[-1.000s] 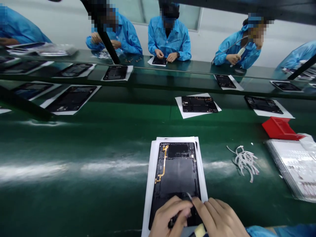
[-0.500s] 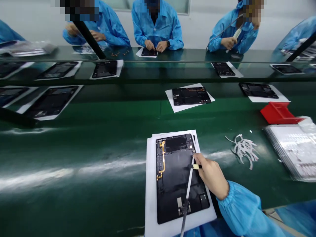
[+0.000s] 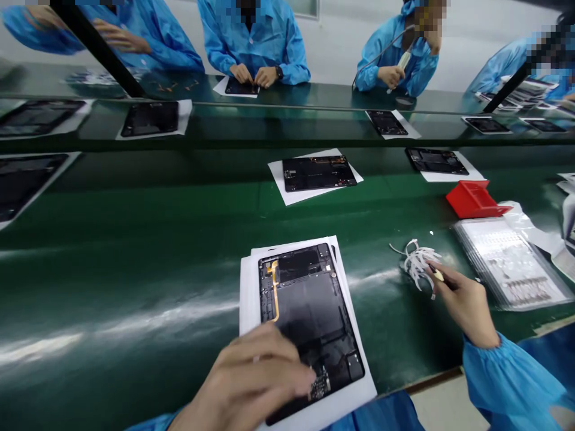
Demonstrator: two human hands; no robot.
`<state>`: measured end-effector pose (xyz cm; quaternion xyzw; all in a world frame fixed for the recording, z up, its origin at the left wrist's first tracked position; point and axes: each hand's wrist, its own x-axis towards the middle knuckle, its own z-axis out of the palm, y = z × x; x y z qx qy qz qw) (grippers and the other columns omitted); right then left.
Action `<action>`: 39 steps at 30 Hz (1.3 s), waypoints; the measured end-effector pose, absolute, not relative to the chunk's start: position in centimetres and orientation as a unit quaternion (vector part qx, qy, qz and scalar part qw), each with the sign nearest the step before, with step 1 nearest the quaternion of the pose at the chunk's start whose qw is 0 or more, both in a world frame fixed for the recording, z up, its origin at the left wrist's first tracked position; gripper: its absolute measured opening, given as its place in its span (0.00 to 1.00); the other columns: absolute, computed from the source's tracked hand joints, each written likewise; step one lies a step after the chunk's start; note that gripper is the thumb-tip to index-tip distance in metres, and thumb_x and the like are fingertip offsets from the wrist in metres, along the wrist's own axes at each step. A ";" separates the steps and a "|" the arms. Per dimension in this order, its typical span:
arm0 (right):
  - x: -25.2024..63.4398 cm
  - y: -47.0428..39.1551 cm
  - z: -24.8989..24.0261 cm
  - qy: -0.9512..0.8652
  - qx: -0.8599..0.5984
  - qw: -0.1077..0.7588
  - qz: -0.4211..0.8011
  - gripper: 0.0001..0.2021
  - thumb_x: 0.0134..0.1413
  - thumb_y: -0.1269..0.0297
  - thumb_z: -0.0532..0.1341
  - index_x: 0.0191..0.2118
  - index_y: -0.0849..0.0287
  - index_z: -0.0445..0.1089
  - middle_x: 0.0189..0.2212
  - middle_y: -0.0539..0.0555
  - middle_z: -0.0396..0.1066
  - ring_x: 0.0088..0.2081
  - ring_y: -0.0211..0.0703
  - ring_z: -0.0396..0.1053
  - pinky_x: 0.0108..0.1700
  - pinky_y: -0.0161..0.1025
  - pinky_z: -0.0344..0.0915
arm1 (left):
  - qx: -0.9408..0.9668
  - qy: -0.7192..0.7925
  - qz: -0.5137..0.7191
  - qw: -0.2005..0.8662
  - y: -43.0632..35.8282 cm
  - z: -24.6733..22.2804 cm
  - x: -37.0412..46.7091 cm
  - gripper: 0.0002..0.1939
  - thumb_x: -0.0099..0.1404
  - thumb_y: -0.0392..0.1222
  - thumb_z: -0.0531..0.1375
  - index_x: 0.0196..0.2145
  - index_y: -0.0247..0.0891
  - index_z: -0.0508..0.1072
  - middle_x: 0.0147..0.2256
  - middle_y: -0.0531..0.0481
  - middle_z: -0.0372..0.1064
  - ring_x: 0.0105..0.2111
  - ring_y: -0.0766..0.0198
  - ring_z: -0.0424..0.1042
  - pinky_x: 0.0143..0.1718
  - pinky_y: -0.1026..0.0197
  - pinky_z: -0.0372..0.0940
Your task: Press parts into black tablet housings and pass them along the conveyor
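An opened black tablet housing (image 3: 309, 305) with a gold flex cable (image 3: 275, 290) lies on white foam sheets (image 3: 249, 299) on the green bench. My left hand (image 3: 256, 377) is over its lower left part, slightly blurred, fingers bent and fingertips near the small board at the lower end; whether they pinch anything is hidden. Off to the right, my right hand (image 3: 462, 302) is closed on a small tool with a dark tip and pale yellow body (image 3: 436, 273). The tip is at a pile of white strips (image 3: 417, 260).
Right of the strips are a red bin (image 3: 474, 200) and stacked clear trays (image 3: 516, 263). Another tablet housing (image 3: 318, 173) lies ahead on white sheets, with more beside it and on the raised shelf. People in blue coats work across the bench.
My right hand has moved right from the tablet to the white strips. My left hand has come into view over the tablet. The long strip across the housing is gone from there. The view has shifted right.
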<state>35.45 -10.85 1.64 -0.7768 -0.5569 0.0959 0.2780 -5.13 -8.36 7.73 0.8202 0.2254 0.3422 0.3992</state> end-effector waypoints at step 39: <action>19.8 -11.9 -0.2 -0.857 -0.452 0.177 0.174 0.23 0.59 0.79 0.46 0.58 0.64 0.64 0.59 0.57 0.65 0.47 0.43 0.74 0.44 0.36 0.74 | 0.804 0.448 0.252 0.300 0.3 0.6 -2.3 0.05 0.62 0.44 0.65 0.30 0.42 0.77 0.38 0.52 0.72 0.40 0.59 0.67 0.44 0.54 0.57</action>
